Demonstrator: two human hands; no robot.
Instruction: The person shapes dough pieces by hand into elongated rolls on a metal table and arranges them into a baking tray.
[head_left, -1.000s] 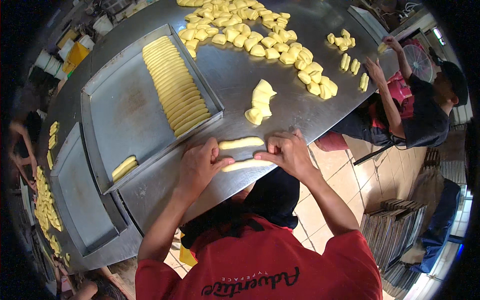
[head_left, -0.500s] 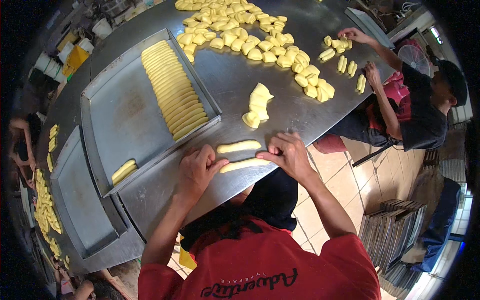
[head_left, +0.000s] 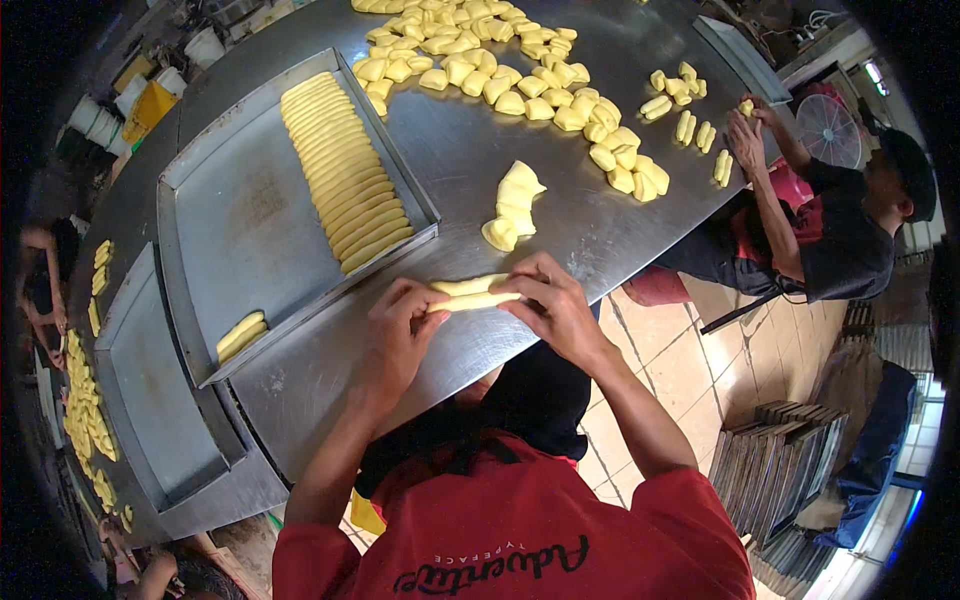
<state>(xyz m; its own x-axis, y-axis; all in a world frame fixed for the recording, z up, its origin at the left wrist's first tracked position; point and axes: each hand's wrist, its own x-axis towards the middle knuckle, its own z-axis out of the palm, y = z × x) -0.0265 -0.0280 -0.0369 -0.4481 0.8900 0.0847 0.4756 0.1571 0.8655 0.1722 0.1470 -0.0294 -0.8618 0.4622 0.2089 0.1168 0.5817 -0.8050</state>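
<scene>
Two pale yellow dough sticks lie side by side between my hands, just above or on the steel table near its front edge. My left hand pinches their left ends between thumb and fingers. At the right ends, my right hand is closed in the same way. Beyond them sits a short clump of dough pieces. To the left, a metal tray carries a long row of dough sticks along its right side and a couple more sticks in its near corner.
Many cut dough pieces spread across the far table. On the right, a co-worker's hands hold a small dough piece near several short rolls. Another tray stands left, beside more dough. Stacked trays stand on the floor.
My hands have brought the two dough sticks together and moved slightly away from me; both hands now grip the ends. The co-worker's hands have come together around a dough piece.
</scene>
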